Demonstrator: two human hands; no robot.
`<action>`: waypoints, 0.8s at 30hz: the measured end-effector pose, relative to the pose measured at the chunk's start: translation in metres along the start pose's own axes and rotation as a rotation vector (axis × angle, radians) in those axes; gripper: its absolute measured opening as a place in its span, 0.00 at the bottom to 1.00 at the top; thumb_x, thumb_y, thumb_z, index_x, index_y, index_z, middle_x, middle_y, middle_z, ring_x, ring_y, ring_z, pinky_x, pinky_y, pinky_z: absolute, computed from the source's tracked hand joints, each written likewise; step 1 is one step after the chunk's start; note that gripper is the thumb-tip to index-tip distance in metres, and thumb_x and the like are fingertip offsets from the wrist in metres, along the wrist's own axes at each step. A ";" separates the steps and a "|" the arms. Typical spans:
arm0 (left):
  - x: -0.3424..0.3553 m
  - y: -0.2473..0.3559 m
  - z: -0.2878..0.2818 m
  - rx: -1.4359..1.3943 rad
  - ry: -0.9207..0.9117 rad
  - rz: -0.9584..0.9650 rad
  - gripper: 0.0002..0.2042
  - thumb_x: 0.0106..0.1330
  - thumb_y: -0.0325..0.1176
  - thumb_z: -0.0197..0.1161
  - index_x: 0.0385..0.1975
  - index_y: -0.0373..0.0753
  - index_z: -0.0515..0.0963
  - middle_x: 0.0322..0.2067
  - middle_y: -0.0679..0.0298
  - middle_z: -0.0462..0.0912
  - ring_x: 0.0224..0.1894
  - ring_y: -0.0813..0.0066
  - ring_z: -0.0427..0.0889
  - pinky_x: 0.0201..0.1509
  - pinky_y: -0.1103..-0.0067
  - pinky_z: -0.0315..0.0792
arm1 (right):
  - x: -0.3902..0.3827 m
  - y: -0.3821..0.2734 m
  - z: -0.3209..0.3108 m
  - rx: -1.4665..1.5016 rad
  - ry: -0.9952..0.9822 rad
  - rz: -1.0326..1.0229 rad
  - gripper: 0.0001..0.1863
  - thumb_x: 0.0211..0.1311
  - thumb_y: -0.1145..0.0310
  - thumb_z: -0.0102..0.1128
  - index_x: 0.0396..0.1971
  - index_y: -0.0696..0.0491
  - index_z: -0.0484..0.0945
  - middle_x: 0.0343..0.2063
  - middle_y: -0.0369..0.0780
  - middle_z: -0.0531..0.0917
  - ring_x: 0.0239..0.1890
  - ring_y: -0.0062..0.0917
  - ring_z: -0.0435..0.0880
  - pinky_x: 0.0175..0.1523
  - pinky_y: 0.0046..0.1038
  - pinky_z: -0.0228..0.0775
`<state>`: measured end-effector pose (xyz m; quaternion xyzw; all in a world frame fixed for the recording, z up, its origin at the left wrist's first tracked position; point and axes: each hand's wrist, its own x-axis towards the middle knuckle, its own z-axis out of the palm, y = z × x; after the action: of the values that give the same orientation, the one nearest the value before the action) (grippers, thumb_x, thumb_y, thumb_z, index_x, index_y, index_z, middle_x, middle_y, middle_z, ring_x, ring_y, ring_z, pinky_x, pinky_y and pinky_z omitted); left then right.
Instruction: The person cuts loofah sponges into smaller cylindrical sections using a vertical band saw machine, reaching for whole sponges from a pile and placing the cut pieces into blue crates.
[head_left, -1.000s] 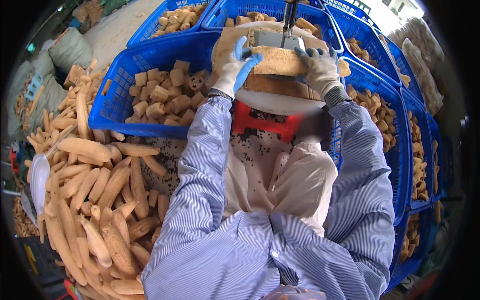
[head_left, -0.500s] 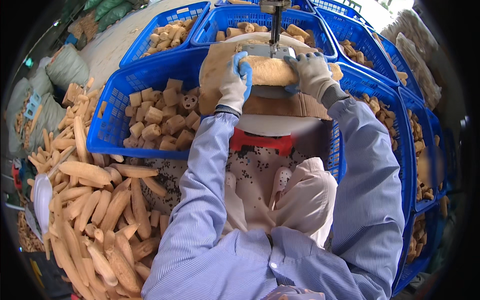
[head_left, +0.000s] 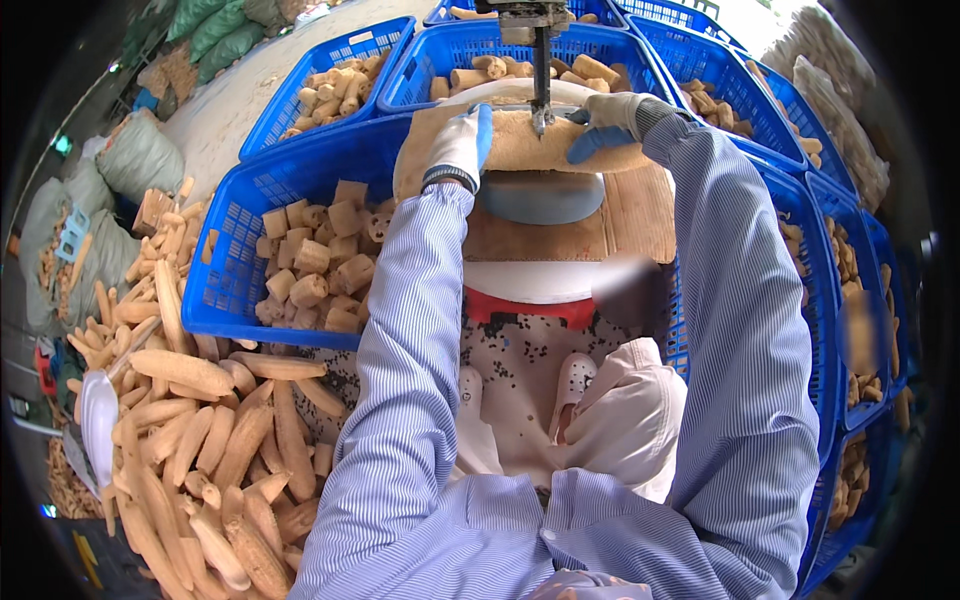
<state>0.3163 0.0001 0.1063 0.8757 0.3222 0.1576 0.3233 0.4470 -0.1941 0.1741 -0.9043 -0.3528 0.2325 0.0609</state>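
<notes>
A long tan dried loofah (head_left: 540, 152) lies crosswise beneath the dark upright blade (head_left: 541, 85) of a cutting machine. My left hand (head_left: 458, 142), in a white and blue glove, grips the loofah's left end; the back of the hand hides some of the fingers. My right hand (head_left: 606, 124), gloved the same way, grips the right part, fingers wrapped over it. Under and in front of the loofah are a grey rounded plate (head_left: 540, 205) and a cardboard sheet (head_left: 640, 230) on a white seat-like stand (head_left: 525, 285) above a red base (head_left: 530, 312).
Blue baskets (head_left: 200, 300) with loofah pieces ring the machine on left, back and right. A large pile of long loofahs (head_left: 220, 440) lies at lower left beside a white plastic object (head_left: 98, 425). Green sacks (head_left: 140, 150) stand far left. My legs are below the stand.
The blade now reaches lower, over the loofah. My right hand has shifted up and turned, with its wrist higher. The view has shifted, so the surroundings sit lower in the picture.
</notes>
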 end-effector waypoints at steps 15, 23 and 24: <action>0.002 0.009 -0.017 0.071 -0.004 0.061 0.33 0.73 0.57 0.33 0.59 0.38 0.74 0.60 0.44 0.73 0.64 0.49 0.71 0.67 0.65 0.65 | -0.009 0.002 -0.006 -0.194 0.030 0.071 0.47 0.37 0.34 0.75 0.61 0.38 0.76 0.58 0.43 0.78 0.60 0.39 0.77 0.65 0.41 0.67; -0.034 -0.055 -0.063 -0.657 0.749 -0.420 0.38 0.68 0.63 0.49 0.55 0.25 0.65 0.56 0.44 0.72 0.56 0.57 0.75 0.58 0.75 0.70 | -0.047 0.015 0.016 -0.268 0.170 -0.150 0.42 0.42 0.37 0.72 0.56 0.45 0.79 0.47 0.45 0.84 0.50 0.37 0.83 0.55 0.37 0.75; -0.040 -0.080 -0.071 -0.666 0.714 -0.252 0.46 0.66 0.64 0.52 0.68 0.27 0.53 0.63 0.45 0.65 0.60 0.60 0.71 0.61 0.74 0.68 | -0.058 0.012 0.022 -0.370 0.257 -0.274 0.43 0.41 0.37 0.73 0.56 0.48 0.78 0.44 0.47 0.85 0.49 0.38 0.84 0.53 0.37 0.77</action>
<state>0.2154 0.0536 0.1033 0.5708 0.4480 0.5015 0.4711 0.4070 -0.2429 0.1728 -0.8659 -0.4979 0.0366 -0.0302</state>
